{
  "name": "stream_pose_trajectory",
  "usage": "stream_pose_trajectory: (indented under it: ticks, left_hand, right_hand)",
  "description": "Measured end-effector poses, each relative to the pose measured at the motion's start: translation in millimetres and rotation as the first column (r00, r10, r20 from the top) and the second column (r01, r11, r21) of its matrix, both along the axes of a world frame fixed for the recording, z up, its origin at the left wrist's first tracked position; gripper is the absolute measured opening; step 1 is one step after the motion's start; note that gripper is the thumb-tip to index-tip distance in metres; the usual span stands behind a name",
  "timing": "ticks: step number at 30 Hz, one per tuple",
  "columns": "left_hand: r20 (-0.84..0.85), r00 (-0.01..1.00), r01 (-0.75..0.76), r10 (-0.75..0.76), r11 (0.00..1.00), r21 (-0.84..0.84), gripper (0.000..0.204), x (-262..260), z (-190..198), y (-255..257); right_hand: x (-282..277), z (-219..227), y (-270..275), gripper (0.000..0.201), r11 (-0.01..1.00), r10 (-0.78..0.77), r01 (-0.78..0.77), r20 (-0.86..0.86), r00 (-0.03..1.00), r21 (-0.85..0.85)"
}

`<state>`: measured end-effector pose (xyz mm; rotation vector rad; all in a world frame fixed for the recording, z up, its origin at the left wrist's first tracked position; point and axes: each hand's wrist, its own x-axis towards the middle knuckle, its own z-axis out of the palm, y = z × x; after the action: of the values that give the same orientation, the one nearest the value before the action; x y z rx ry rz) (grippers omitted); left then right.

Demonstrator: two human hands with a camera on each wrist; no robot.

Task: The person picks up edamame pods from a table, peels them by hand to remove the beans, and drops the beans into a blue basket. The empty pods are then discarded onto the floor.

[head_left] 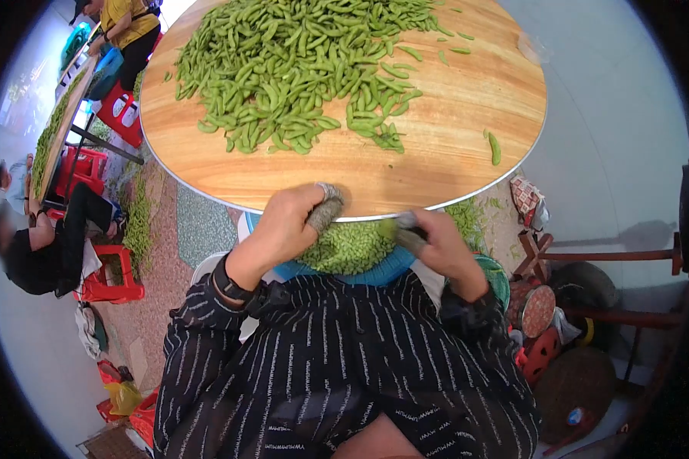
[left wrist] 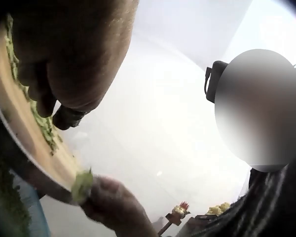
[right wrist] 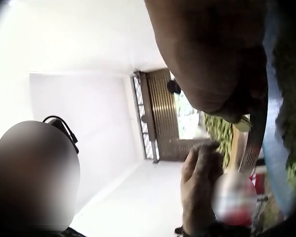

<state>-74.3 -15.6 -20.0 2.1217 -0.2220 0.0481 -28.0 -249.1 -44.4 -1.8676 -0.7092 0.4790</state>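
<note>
My right hand (head_left: 440, 241), fingertips wrapped in grey, pinches a green edamame pod (left wrist: 84, 186) by the table's near edge. That pod (right wrist: 243, 123) pokes out past the fingertips in the right wrist view; in the head view it is blurred. Opposite it, the left hand (head_left: 287, 226) has its fingers bent at the table edge, grey wraps on thumb and index finger. Its palm side is hidden. Below both hands sits a blue basin (head_left: 375, 275) holding shelled green beans (head_left: 348, 246). A large heap of edamame pods (head_left: 291, 61) covers the far part of the round wooden table (head_left: 467, 122).
A stray pod (head_left: 495, 149) lies toward the table's right edge. Wooden furniture and a red basket (head_left: 540, 356) crowd the floor at right. Over at left, other people are near a second pod-covered table (head_left: 57, 138) and red stools (head_left: 115, 279).
</note>
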Motion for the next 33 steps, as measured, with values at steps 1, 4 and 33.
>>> stream_pose_trajectory:
  ticks: [1, 4, 33]
  left_hand:
    - [0.098, 0.995, 0.003, -0.012, 0.996, 0.091, 0.012, 11, 8, 4]
    - [0.285, 0.957, -0.026, -0.042, 0.973, 0.231, 0.011, 54, 20, 11]
    - [-0.31, 0.95, -0.276, 0.043, 0.581, -0.766, 0.013, 73, 20, -17]
  right_hand:
    - [4, 2, -24, 0.017, 0.99, -0.002, 0.008, 0.044, 0.999, -0.14]
    - [5, -29, -95, 0.021, 0.812, -0.136, 0.224, 0.199, 0.971, -0.539]
    - [17, 20, 48, 0.039, 0.792, 0.03, 0.258, -0.457, 0.889, 0.553]
